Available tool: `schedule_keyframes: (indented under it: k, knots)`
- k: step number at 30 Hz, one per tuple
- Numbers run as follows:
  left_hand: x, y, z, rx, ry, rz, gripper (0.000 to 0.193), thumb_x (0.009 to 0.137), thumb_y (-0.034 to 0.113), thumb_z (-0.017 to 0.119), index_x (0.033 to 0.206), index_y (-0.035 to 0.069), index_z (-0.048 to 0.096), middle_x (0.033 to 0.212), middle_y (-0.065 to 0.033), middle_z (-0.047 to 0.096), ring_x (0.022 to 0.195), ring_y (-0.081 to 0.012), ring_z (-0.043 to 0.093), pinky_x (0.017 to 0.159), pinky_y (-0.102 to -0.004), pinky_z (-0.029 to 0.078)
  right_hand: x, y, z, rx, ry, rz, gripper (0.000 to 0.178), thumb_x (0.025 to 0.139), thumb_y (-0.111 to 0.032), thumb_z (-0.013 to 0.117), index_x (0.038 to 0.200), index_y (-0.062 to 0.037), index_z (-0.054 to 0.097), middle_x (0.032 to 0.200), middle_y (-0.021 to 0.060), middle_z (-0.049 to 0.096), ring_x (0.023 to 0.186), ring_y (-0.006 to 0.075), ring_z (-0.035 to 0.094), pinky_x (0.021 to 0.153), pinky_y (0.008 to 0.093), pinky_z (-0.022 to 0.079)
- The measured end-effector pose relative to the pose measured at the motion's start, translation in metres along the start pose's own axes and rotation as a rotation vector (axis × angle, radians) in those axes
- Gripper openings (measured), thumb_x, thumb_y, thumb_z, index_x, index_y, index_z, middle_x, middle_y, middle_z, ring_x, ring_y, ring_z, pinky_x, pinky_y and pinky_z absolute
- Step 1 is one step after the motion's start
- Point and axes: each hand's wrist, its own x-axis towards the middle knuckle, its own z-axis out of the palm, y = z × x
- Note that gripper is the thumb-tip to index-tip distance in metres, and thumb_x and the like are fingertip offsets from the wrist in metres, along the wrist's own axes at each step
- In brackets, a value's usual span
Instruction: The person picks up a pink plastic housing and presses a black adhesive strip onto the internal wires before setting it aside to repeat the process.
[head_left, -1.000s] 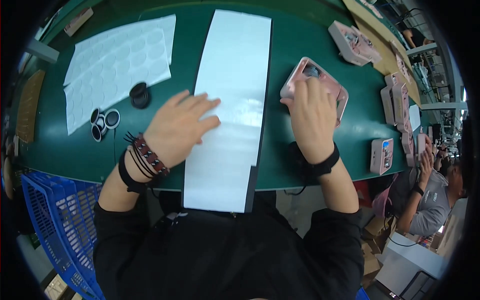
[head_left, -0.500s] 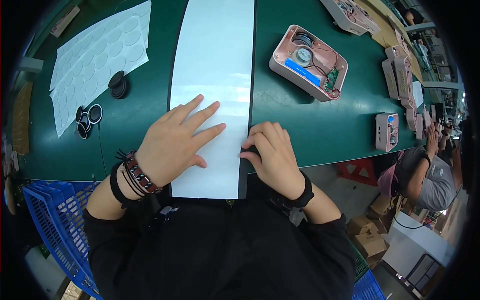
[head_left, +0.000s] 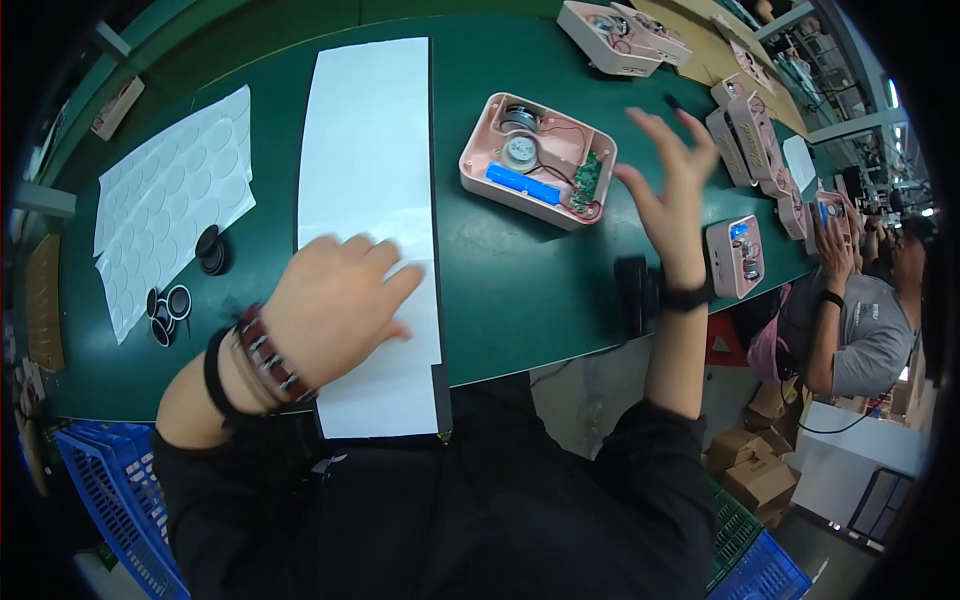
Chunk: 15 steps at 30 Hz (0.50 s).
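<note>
A long white sheet (head_left: pixel 370 130) with dark edges lies on the green table, its near end overhanging the front edge. My left hand (head_left: pixel 340 315) rests over its near part, fingers bent and apart, slightly blurred. My right hand (head_left: pixel 680 195) is raised to the right of a pink housing (head_left: pixel 540 205), thumb and fingers spread and blurred. A small dark piece (head_left: pixel 673 101) shows by its fingertips; whether it touches them I cannot tell. The housing holds a round speaker (head_left: pixel 519 153), a blue cylinder (head_left: pixel 522 184), a green circuit board (head_left: pixel 587 178) and wires.
White sheets of round stickers (head_left: pixel 175 185), black round parts (head_left: pixel 211 252) and small rings (head_left: pixel 178 302) lie left. More pink housings (head_left: pixel 735 255) stand right and far right. A black object (head_left: pixel 632 290) is near my right wrist. A blue crate (head_left: pixel 120 500) stands lower left; a co-worker (head_left: pixel 870 330) sits right.
My right hand has left the sheet's right edge, risen to the right and spread its fingers. My left hand's fingers have bent. The whole view has shifted.
</note>
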Motion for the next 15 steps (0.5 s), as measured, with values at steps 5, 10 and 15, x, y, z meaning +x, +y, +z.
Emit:
schedule_keyframes:
  k: [5,10,15]
  knots:
    - [0.052,-0.001,-0.007,-0.059,0.334,0.021,0.039,0.078,0.034,0.073,0.106,0.008,0.061,0.096,-0.0063,0.059,0.092,-0.0226,0.059,0.073,-0.0352,0.050,-0.003,-0.003,0.023,0.499,-0.310,0.298,0.035,0.082,-0.005,0.072,0.114,0.0009,0.059,0.132,0.0148,0.040,0.107,0.0211,0.058,0.087,0.0311,0.050]
    - [0.053,-0.014,0.006,-0.087,0.397,0.086,0.036,0.080,0.035,0.072,0.099,0.008,0.059,0.090,-0.0058,0.057,0.088,-0.0225,0.059,0.071,-0.0350,0.050,-0.036,-0.065,0.005,0.609,-0.409,0.305,0.031,0.080,-0.008,0.076,0.102,0.0020,0.058,0.133,0.0149,0.038,0.094,0.0231,0.062,0.082,0.0327,0.054]
    - [0.043,-0.015,0.005,-0.166,0.372,0.060,0.034,0.079,0.033,0.073,0.097,0.007,0.058,0.089,-0.0063,0.056,0.087,-0.0239,0.059,0.069,-0.0343,0.049,-0.047,-0.100,-0.007,0.414,-0.306,0.191,0.030,0.077,-0.003,0.076,0.102,-0.0012,0.059,0.132,0.0143,0.038,0.099,0.0273,0.059,0.083,0.0354,0.052]
